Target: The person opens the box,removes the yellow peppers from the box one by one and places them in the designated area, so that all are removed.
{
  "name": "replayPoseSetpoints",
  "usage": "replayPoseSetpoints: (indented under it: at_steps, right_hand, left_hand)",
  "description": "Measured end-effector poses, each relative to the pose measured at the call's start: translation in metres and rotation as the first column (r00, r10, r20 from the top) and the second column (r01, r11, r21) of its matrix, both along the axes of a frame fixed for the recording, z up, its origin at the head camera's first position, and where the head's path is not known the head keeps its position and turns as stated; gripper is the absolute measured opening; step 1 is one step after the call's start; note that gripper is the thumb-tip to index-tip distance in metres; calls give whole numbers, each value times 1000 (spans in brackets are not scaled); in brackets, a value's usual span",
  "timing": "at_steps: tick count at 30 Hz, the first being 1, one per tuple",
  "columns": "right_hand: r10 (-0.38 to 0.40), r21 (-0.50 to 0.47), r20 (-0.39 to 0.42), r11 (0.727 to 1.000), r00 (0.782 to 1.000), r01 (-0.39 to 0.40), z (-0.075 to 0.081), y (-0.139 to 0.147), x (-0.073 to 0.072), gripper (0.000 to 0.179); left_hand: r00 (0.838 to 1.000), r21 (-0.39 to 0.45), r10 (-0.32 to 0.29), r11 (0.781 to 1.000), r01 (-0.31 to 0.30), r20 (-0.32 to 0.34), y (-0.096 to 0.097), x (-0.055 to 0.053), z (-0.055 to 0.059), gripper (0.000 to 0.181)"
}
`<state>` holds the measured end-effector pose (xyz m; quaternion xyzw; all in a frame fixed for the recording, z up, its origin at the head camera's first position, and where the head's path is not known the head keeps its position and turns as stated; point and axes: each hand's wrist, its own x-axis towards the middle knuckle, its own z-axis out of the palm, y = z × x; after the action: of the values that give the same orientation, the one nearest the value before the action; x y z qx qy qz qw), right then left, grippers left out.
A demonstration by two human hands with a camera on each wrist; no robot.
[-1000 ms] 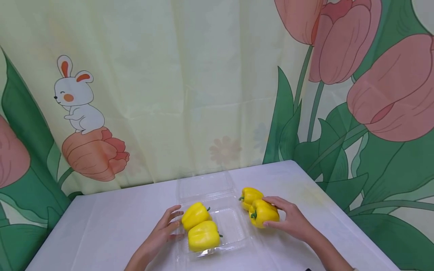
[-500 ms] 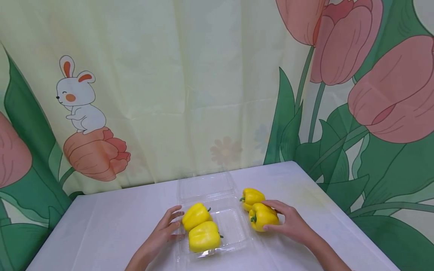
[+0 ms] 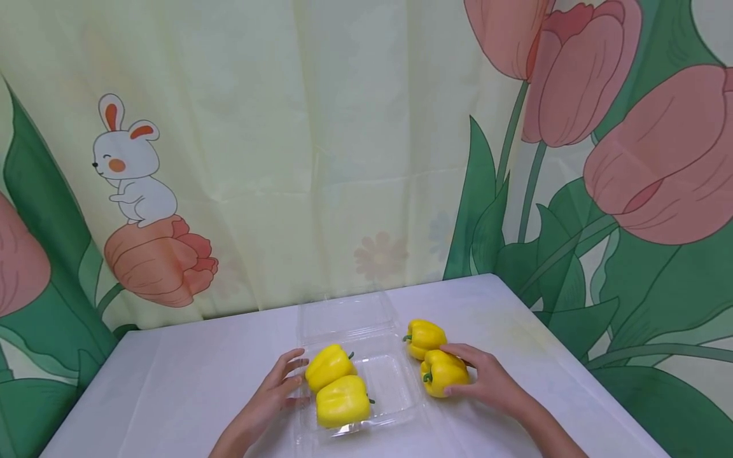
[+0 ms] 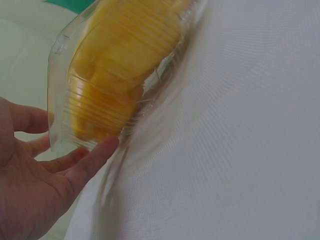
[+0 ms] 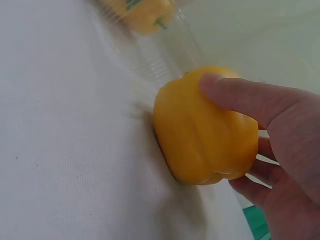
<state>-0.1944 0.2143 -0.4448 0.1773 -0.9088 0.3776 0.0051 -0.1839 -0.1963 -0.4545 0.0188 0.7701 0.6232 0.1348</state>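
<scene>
My right hand grips a yellow bell pepper low over the table, right of the clear plastic clamshell container. In the right wrist view, the thumb lies across the top of this bell pepper and the other fingers reach round its side. Another yellow bell pepper lies just behind it. Two more yellow bell peppers, a rear one and a front one, sit side by side in the container's left half. My left hand has its fingers extended against the container's left wall.
The container's lid lies folded back, toward the rear of the table. A white cloth covers the table. Behind stands a curtain printed with tulips and a rabbit.
My right hand has drawn its bell pepper slightly toward me, down and away from the one behind it. The left hand and the container stay in place.
</scene>
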Motion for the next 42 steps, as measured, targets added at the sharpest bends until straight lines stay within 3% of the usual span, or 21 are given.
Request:
replayPoseSetpoints:
  at_steps: [15,22,42]
  right_hand:
    - [18,-8,-13,1000,1000,-18,-3,0,-1,70]
    - [-8,-72,14,997,1000,9,5,-3,-2,61]
    - [-28,-153,-70,988,997,17,24,-19,1,53]
  left_hand:
    - [1000,2,-9,1000,9,4,0,-1,0,60]
    - [1000,-14,-3,1000,3,12,1,0,0,59]
    - [1000,0,15,1000,-15,11,0,0,0,56]
